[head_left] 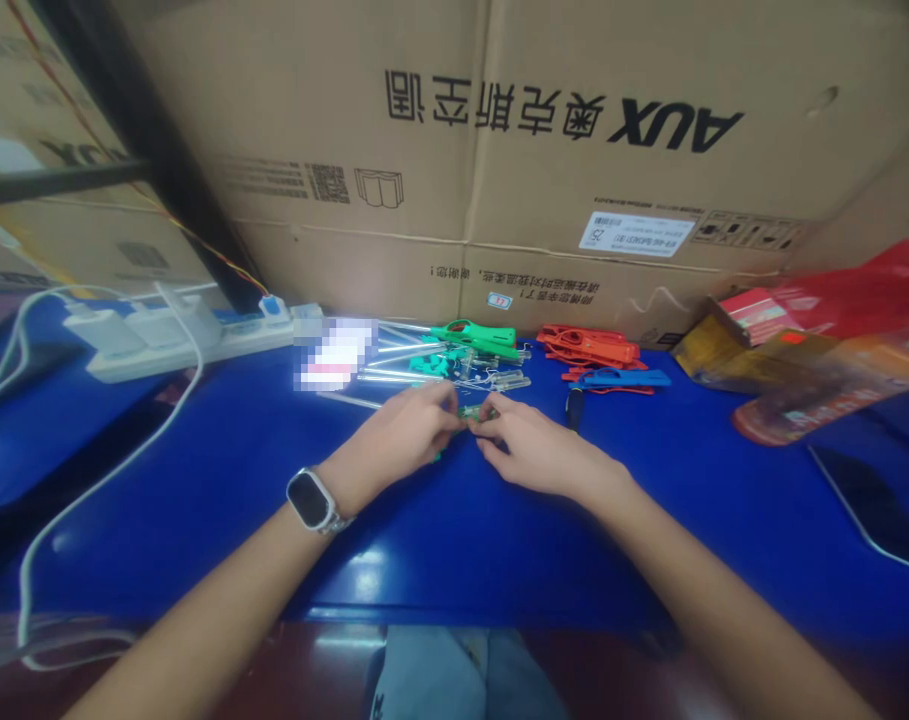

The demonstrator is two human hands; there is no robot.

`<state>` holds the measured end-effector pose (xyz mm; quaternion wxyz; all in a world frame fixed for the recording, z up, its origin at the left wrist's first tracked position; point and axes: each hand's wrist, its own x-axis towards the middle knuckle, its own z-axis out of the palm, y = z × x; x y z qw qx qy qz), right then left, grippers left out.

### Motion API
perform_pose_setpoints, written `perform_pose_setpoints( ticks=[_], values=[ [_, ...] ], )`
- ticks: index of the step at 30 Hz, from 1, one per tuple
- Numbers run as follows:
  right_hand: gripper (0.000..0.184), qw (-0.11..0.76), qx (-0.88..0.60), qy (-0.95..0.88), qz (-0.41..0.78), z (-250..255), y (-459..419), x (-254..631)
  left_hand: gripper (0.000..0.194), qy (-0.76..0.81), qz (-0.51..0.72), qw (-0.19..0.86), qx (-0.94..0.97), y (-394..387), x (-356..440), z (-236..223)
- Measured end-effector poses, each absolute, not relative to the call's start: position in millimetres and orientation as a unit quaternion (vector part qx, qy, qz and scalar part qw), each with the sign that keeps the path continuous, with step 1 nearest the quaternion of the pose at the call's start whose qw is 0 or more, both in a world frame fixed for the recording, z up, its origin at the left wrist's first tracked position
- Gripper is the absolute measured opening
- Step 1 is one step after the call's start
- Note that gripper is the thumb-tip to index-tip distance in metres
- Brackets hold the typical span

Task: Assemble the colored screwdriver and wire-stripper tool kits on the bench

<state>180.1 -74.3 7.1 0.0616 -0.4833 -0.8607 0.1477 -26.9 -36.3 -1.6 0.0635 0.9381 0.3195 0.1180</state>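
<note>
My left hand point(413, 425), with a watch point(311, 500) on its wrist, and my right hand point(533, 440) meet over the blue table. Their fingertips pinch a small clear-and-green part point(468, 411) between them, mostly hidden by the fingers. Just beyond lie metal rods point(398, 376), clear small parts point(508, 380) and a green plastic casing point(484, 338) shaped like a stick lighter's handle. Several orange-red casings point(590, 347) are piled to the right, a blue casing point(623, 379) in front of them. Close to my right hand is a black-handled tool point(575, 408).
A large cardboard box point(454, 220) stands behind the table point(454, 545). At left, a white power strip point(199, 345) holds plugs and trailing white cables point(150, 440). To the right are an open carton point(701, 350), a red bag point(866, 300) and a dark flat device point(870, 500).
</note>
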Motion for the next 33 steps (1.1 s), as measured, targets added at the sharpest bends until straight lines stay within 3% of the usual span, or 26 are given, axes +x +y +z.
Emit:
perform_pose_setpoints(
  ticks=[5, 9, 15, 22, 33],
  values=[
    [0.028, 0.071, -0.478, -0.862, 0.155, 4.6, -72.9, 182.1, 0.025, 0.315, 0.11, 0.085, 0.939, -40.9, -24.3, -2.2],
    [0.029, 0.082, -0.473, -0.865, 0.147, 0.9, -72.0, 184.9, 0.033, 0.333, 0.219, 0.155, 0.904, -27.7, -39.1, 3.0],
    [0.032, 0.112, -0.481, -0.857, 0.148, 2.4, -73.3, 184.7, 0.016, 0.404, 0.205, 0.203, 0.868, -12.6, -70.0, 17.8],
    [0.025, 0.184, -0.47, -0.855, 0.114, 9.5, -68.5, 172.6, 0.035, 0.433, 0.17, 0.215, 0.859, -4.8, -82.6, 4.9],
    [0.009, 0.104, -0.427, -0.894, 0.088, 0.2, -21.6, 149.6, 0.031, 0.406, 0.143, 0.253, 0.866, 3.6, -78.2, -10.2]
  ],
)
